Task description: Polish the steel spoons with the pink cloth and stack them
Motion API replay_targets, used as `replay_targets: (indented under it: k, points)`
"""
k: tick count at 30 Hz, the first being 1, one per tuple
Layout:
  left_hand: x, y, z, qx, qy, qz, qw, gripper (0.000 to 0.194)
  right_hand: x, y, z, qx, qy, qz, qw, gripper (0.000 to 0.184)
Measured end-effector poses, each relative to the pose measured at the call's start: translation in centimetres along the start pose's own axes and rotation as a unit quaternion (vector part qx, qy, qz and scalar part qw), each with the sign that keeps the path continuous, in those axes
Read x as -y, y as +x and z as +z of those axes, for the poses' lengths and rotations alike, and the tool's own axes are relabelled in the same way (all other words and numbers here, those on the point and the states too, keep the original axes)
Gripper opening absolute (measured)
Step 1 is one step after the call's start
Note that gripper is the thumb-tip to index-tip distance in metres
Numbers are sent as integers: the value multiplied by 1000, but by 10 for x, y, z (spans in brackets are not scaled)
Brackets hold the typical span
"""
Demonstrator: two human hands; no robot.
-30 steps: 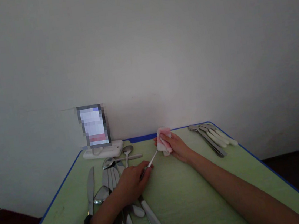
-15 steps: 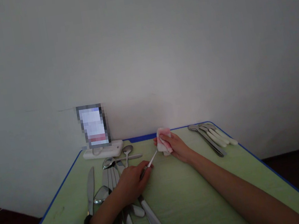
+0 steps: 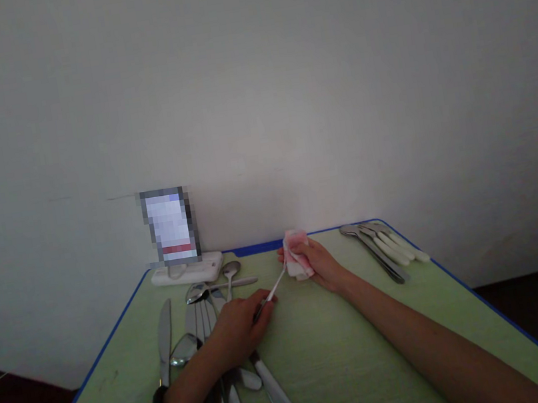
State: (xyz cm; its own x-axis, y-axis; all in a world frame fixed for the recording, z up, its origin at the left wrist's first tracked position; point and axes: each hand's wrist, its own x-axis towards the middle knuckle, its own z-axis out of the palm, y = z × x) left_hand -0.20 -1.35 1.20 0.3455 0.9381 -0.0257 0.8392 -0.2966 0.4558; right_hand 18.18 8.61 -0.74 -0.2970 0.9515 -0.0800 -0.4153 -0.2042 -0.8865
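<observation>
My left hand [image 3: 242, 327] is closed on a slim metal piece of cutlery [image 3: 276, 286] and hovers over the left part of the table. The far end of that piece runs into a pink and white cloth [image 3: 298, 261], which hides its head, so its kind does not show. My right hand [image 3: 322, 262] pinches the cloth, thumb on top, near the table's back edge. Under and around my left forearm lie several spoons, such as one spoon [image 3: 185, 350], a table knife [image 3: 164, 335] and more long-handled metal cutlery [image 3: 275, 389], partly covered by the arm.
On the green table [image 3: 344, 365] with a blue edge, metal cutlery [image 3: 375, 256] and several white-handled forks [image 3: 397, 248] lie at the back right. A blurred-out lit screen [image 3: 171, 224] stands behind a white box-like device [image 3: 188, 271] at the back left. A wall rises behind.
The cloth in my right hand has turned slightly and now shows more pink, and the cutlery piece's angle against it differs a little. The other cutlery lies as before.
</observation>
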Motion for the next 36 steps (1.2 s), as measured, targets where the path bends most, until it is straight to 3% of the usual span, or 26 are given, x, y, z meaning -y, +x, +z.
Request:
replay_targets:
  k: [23, 30, 33, 36]
  points:
    - [2, 2, 1, -20, 8, 14, 1000, 35, 0, -2, 5, -30, -69, -35, 997, 22]
    - [6, 4, 3, -29, 17, 7, 999, 33, -2, -1, 9, -51, -141, -66, 986, 21]
    - [4, 2, 3, -28, 5, -2, 1000, 33, -5, 0, 13, -94, -231, -91, 964, 20]
    - [2, 0, 2, -13, -30, 0, 999, 32, -7, -1, 18, -166, -358, -137, 908, 22]
